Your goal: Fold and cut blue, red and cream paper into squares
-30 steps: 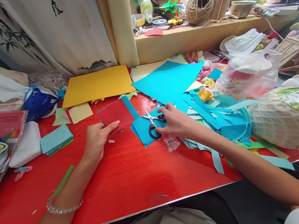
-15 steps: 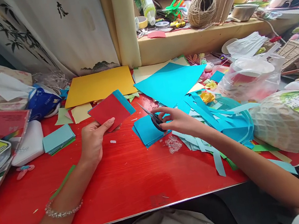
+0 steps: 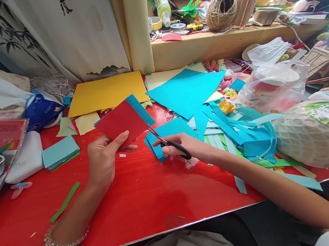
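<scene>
My left hand [image 3: 106, 154] pinches a red paper square [image 3: 121, 122] with blue paper [image 3: 140, 109] layered behind it; a blue strip sticks out past the red on the right. My right hand [image 3: 181, 145] has its fingers in the black handles of a pair of scissors [image 3: 179, 148]. Their blades meet the lower right corner of the blue edge. Below the scissors lies a stack of blue paper squares [image 3: 172, 128], partly hidden by my right hand. Bits of clear scrap [image 3: 191, 162] show under that wrist.
A large blue sheet [image 3: 187, 91] and a yellow sheet [image 3: 106, 93] lie at the back. Paper offcuts [image 3: 249, 135] and a netted bag [image 3: 322, 133] fill the right side. On the left are light blue squares [image 3: 60, 152], a white box [image 3: 25, 156] and a green strip [image 3: 65, 202].
My right hand has turned the scissors and brought their blades to the blue paper's corner. The red and blue papers have tilted slightly in my left hand.
</scene>
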Tool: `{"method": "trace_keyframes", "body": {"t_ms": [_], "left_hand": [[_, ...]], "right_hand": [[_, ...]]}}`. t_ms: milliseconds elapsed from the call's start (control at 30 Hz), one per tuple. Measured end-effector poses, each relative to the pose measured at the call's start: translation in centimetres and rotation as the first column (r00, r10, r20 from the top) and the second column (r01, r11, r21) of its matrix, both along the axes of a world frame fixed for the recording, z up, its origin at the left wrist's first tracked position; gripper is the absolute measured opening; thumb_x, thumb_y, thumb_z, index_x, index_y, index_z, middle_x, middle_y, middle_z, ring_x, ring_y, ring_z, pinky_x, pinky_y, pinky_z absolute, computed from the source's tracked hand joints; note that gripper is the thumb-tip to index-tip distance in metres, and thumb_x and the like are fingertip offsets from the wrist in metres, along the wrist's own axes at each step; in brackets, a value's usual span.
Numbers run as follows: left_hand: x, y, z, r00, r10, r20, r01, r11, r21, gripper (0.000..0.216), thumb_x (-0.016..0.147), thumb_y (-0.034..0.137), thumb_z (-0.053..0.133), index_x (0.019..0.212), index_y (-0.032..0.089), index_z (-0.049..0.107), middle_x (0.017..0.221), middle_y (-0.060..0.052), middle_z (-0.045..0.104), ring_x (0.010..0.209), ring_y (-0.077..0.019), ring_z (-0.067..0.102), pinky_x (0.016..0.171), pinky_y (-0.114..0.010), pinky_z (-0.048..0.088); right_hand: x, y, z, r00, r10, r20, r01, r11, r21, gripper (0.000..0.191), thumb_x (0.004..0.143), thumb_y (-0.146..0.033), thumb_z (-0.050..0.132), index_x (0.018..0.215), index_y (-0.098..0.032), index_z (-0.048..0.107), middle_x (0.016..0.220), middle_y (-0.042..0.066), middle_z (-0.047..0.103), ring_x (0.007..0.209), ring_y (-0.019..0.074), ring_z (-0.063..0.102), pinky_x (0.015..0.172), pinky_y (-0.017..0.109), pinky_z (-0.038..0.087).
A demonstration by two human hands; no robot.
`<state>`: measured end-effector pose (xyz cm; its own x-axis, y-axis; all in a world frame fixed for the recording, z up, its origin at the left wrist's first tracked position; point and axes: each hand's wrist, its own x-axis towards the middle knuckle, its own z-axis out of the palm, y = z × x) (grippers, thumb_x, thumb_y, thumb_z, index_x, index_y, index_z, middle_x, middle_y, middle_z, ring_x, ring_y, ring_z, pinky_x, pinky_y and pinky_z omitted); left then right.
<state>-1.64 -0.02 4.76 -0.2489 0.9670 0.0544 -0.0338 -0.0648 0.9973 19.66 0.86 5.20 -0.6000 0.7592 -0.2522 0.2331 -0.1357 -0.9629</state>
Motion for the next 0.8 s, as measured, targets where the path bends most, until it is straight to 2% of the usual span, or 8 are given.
{"method": "trace_keyframes", "body": {"t_ms": [233,800], "left_hand": [[0.15,-0.28,-0.19,0.997,-0.058,-0.043,0.058,0.998,-0.012,0.012,0.066,0.026,0.072,0.064,0.016,0.067,0.058,-0.002,0.069,0.053,-0.0182,0.066,0.055,-0.027,0.053],[0.05,-0.33,-0.11,0.996,-0.064,-0.068,0.062,0.998,-0.032,0.010,0.066,0.025,0.071,0.066,0.016,0.068,0.057,-0.002,0.069,0.054,-0.0178,0.066,0.056,-0.027,0.053]], "right_hand": [[-0.27,-0.14,-0.34,0.998,-0.045,-0.044,0.045,0.999,0.000,0.043,0.073,-0.046,0.066,0.106,-0.018,0.064,0.078,0.002,0.059,0.063,0.0095,0.050,0.053,0.021,0.033],[-0.35,-0.33,-0.63,0.996,-0.074,-0.042,0.075,0.997,0.021,0.047,0.072,-0.048,0.066,0.106,-0.017,0.064,0.077,0.003,0.059,0.064,0.0110,0.051,0.057,0.023,0.035]]}}
